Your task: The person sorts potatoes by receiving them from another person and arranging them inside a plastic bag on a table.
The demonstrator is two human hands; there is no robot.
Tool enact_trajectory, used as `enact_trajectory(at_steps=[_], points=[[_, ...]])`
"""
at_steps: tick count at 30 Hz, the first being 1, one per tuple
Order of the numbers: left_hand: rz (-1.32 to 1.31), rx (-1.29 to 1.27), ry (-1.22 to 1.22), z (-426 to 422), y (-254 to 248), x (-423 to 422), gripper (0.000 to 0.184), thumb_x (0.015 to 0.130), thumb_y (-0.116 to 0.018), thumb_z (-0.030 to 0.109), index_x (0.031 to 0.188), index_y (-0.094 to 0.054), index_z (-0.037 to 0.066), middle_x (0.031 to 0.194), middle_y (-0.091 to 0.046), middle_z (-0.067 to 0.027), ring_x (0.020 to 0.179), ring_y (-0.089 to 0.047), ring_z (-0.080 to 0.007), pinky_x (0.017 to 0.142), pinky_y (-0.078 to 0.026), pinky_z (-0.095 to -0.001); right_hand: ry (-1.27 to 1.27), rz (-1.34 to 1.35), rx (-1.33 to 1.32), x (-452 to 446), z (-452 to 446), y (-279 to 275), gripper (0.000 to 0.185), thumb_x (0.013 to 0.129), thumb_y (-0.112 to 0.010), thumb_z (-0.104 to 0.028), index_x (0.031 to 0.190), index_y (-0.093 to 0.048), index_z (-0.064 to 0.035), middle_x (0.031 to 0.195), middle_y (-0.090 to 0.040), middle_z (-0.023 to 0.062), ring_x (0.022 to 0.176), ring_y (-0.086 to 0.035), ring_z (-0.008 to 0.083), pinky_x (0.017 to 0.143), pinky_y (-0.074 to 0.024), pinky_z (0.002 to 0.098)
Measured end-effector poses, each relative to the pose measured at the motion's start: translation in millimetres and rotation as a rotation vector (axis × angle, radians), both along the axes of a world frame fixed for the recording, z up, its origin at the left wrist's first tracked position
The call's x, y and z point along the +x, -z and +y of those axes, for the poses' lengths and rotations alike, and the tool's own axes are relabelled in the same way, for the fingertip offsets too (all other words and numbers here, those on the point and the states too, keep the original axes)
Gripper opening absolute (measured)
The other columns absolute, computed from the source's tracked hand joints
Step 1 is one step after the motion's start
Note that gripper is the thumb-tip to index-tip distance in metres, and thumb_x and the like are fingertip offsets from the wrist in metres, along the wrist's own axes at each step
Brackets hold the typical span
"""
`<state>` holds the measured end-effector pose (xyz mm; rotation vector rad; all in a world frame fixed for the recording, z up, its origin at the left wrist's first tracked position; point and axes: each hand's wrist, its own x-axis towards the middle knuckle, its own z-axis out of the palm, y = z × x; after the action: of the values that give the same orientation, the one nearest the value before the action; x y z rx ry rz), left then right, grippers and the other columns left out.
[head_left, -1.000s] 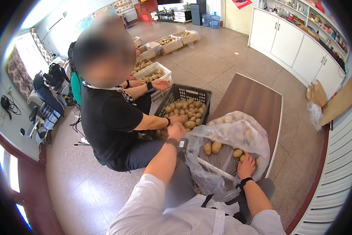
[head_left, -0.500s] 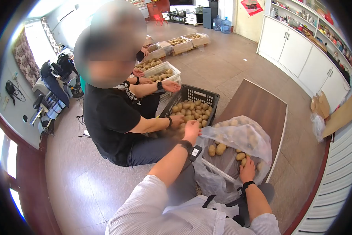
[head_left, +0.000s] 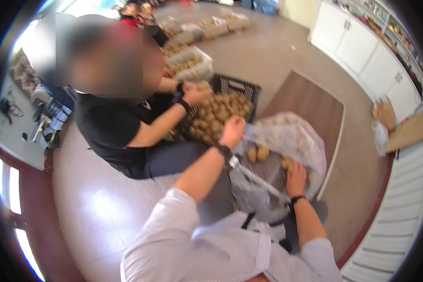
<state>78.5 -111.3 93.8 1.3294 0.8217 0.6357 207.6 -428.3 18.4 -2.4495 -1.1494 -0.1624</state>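
The left hand point(head_left: 232, 131) pinches the lip of the clear bag point(head_left: 291, 126); reaching in looks like the step, the right hand point(head_left: 296, 181) at potatoes point(head_left: 285, 162) by the bench's point(head_left: 298, 101) near edge, its grip unclear to me. Deeper reaching calls for that lip held high; I can read no label or writing.

One wide head-worn view looks forward and down — the wearer's left hand point(head_left: 232, 132) and right hand point(head_left: 296, 180) close below, the far edge of the brown table point(head_left: 302, 101) beyond.
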Motion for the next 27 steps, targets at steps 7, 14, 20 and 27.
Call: enact_trajectory(at_steps=[7,14,20,27], points=[[0.134,0.096,0.179,-7.9,-22.6,4.0,0.021,0.097,-0.058,0.022,0.1,-0.062,0.001,0.085,-0.065,-0.0054,0.064,-0.062,-0.0134,0.054,-0.049,-0.0295,-0.05,0.244,0.191,-14.2,17.1,-5.3,0.069,0.081,-0.07,-0.003,0.143,-0.04,-0.0037,0.136,-0.049,0.0202,0.126,-0.047,0.041,0.105,-0.04,0.0456],[0.132,0.029,0.256,-15.9,-31.8,15.9,0.021,0.097,-0.058,0.023,0.103,-0.062,0.003,0.087,-0.066,-0.0041,0.067,-0.061,-0.0116,0.056,-0.049,-0.0277,0.017,0.659,0.385,-12.7,34.2,17.3,0.066,0.085,-0.066,-0.005,0.145,-0.038,-0.0027,0.125,-0.057,0.016,0.109,-0.06,0.0299,0.094,-0.0486,0.0394],[0.089,-0.195,0.289,-12.7,-30.9,16.8,0.023,0.096,-0.059,0.026,0.106,-0.062,0.005,0.096,-0.067,-0.0054,0.066,-0.062,-0.0138,0.055,-0.048,-0.0286,0.036,1.55,0.594,-21.1,53.7,-22.4,0.057,0.09,-0.061,-0.01,0.143,-0.041,-0.0055,0.117,-0.061,0.0096,0.089,-0.061,0.0177,0.077,-0.0498,0.0328],[0.295,-0.212,0.542,-17.5,-31.4,17.1,0.038,0.097,-0.057,0.039,0.11,-0.061,0.004,0.107,-0.066,-0.0077,0.067,-0.064,-0.0166,0.055,-0.047,-0.029,-0.1,1.754,0.633,-34.8,87.7,-82.5,0.032,0.099,-0.05,-0.019,0.13,-0.052,-0.0084,0.102,-0.063,0.006,0.076,-0.058,0.0141,0.071,-0.0468,0.029]])
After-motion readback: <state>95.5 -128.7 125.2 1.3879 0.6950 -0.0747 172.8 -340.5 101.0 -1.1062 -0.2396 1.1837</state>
